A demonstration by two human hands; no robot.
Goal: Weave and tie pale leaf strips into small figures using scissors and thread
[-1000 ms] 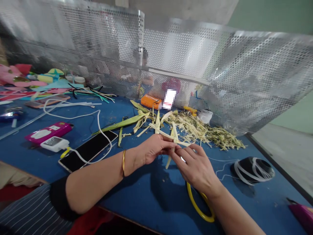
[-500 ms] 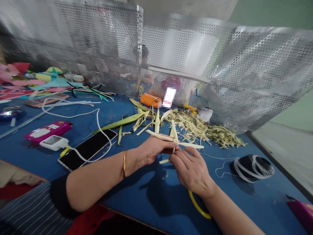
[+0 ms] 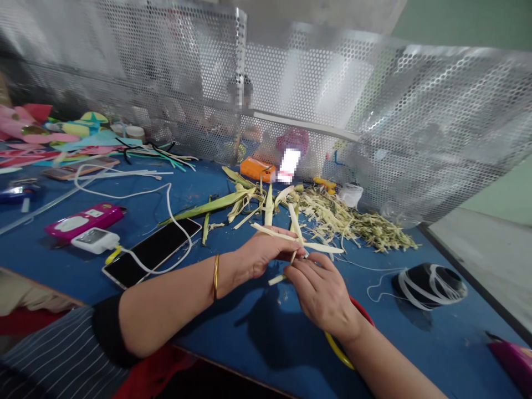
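Pale corn husk strips cross one another at my left fingertips, their free ends sticking out left, right and away from me. My left hand, a gold bangle at its wrist, is closed on the crossing. Just below and to the right, my right hand is closed with its fingertips on the lower strip, whose cut end pokes out to the left. Something small and shiny glints between the hands. Part of a yellow and red loop, perhaps a scissors handle, shows under my right wrist; whether the hand holds it is hidden.
Green husk leaves and a heap of shredded husk lie beyond my hands. A black thread spool stands right. Left are a phone, white cable and magenta device. A perforated metal screen closes the back.
The right-hand husk strip, partly under my fingers before, now sticks out freely. The lower strip end has swung to the left. My right hand has shifted slightly left and down, and red shows beside the yellow loop.
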